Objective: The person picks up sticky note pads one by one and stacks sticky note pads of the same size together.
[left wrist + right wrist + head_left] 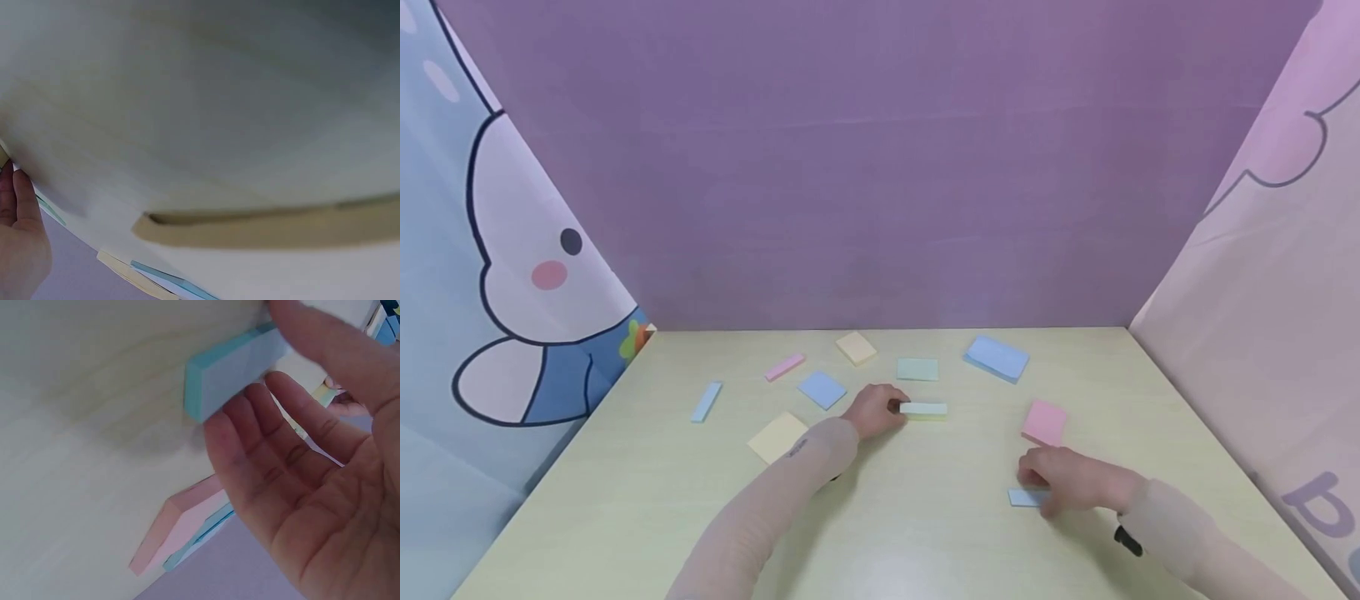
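Slim oblong blue pad [234,372], bent fingers [228,447]

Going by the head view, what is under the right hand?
A light-blue strip, its left end showing; its right end and the tabletop directly beneath the right hand are covered.

At the left edge, the left hand [24,240] is partly cut off, its fingers [26,195] at a yellow strip [3,156]. A green pad [51,210] lies just beside the hand. The pale surface [156,112] darkens toward the upper right. A blurred tan pad [281,232] runs off the right side; below, a cream pad [125,269] and a blue pad [172,279] nearly meet before a purple backdrop [72,269].
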{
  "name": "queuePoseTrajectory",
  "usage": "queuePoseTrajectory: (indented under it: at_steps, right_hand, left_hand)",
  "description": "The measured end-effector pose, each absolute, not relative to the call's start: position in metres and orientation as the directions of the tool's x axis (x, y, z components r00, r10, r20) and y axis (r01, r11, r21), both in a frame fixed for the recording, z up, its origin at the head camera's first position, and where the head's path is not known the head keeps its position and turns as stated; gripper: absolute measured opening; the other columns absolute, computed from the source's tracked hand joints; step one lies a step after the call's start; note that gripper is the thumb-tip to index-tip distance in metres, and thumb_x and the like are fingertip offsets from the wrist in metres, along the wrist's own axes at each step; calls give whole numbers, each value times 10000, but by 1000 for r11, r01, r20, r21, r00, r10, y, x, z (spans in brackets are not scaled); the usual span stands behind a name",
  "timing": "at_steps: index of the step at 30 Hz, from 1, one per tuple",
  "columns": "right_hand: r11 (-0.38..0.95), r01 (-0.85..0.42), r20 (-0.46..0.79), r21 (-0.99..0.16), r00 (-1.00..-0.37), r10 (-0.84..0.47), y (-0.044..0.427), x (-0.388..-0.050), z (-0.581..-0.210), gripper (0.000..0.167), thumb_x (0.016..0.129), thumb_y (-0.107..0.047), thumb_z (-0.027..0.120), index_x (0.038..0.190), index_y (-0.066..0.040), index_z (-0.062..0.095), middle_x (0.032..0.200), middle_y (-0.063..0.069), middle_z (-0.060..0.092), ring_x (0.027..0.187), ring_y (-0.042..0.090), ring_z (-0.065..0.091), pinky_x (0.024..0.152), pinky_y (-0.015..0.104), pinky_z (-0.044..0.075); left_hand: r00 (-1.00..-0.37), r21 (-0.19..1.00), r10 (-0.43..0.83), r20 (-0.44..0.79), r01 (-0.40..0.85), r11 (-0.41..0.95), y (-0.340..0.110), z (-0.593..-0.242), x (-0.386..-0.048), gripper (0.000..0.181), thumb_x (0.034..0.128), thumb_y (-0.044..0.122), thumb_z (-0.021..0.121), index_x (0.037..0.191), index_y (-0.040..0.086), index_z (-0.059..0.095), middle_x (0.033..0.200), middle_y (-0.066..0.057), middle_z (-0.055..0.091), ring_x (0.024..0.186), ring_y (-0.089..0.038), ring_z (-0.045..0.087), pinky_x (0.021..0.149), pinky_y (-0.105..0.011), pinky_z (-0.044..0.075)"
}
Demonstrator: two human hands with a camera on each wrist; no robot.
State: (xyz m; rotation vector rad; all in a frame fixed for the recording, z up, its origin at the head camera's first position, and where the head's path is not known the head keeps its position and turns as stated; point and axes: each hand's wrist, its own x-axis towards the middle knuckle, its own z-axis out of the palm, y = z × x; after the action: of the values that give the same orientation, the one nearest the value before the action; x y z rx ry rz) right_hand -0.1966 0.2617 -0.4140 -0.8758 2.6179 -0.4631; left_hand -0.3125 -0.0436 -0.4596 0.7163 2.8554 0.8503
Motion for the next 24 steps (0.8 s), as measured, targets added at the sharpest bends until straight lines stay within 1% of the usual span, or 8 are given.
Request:
queuePoseTrajectory:
  at_steps: [5,9,15,24]
  right_hand:
    - [765,-499,-228,-407,-756,-614,261,-197,-416,258,682,-82,754,830,-184,569,750,-114,474,679,34,405,604,195,377]
    - [765,-489,-239,-419,-754,-612,259,-197,-414,213,701,-42,730,799,-176,596,737,-116,501,661,38,424,593,197,388]
    - [756,-513,-219,-406,-749,-625,258,-197,-412,185,693,-21,723,784,-147,623,719,-110,510,645,27,413,589,195,389]
    - [756,-510,-224,-411,-748,-625,257,-199,-412,193,682,-26,721,792,-144,616,727,-104,516,651,30,420,596,200,394]
  left_hand:
    - [-892,534,449,49,404,743,-44,-460,-313,236,798,166,683,1028,116,688,913,14,644,806,-88,548,775,-251,449]
    - [-890,535,452,54,408,740,-44,-460,-312,238,796,163,686,1029,113,688,912,12,648,810,-92,556,776,-253,452]
    - [-894,542,447,47,398,740,-42,-458,-311,243,793,159,695,1032,112,687,918,9,650,820,-96,559,788,-259,451]
    - [-896,544,442,48,395,740,-43,-458,-310,249,792,157,695,1036,105,686,924,4,651,824,-100,558,796,-264,452]
